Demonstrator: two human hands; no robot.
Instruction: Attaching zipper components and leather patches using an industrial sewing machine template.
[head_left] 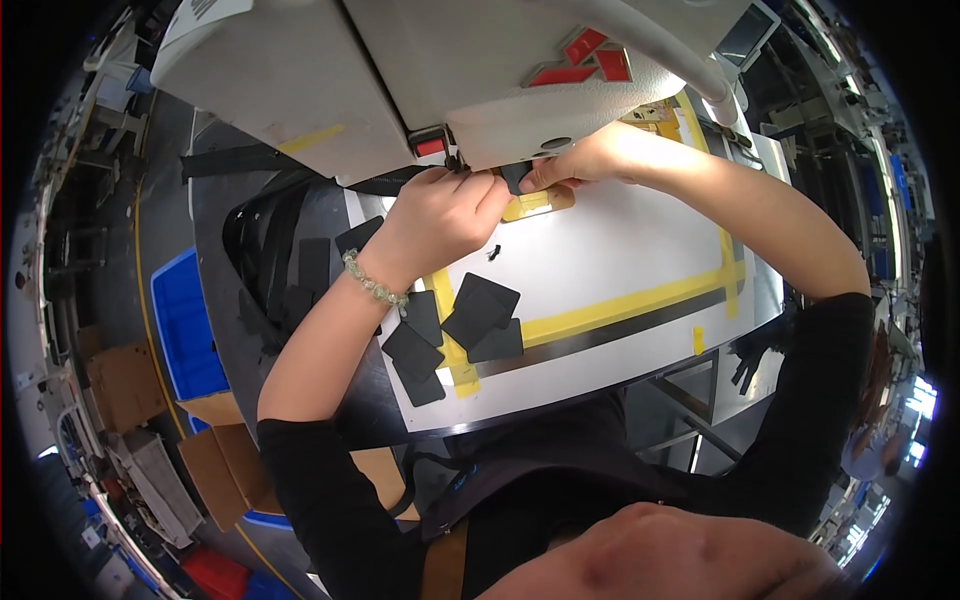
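Under the sewing machine head, both hands are pinching one small black patch against the yellow template; the left hand and right hand appear to be positioning it for stitching, which calls for fine alignment; spare patches are lying nearer the body, with open white desk rightward and its edge below.

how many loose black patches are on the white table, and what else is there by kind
Loose black square patches on the white table: 5 that I can separate
Black patch pinched under the sewing machine by left hand and right hand: 1
Small black scrap: 1
Black straps: uncountable bundle
Total counted: 7
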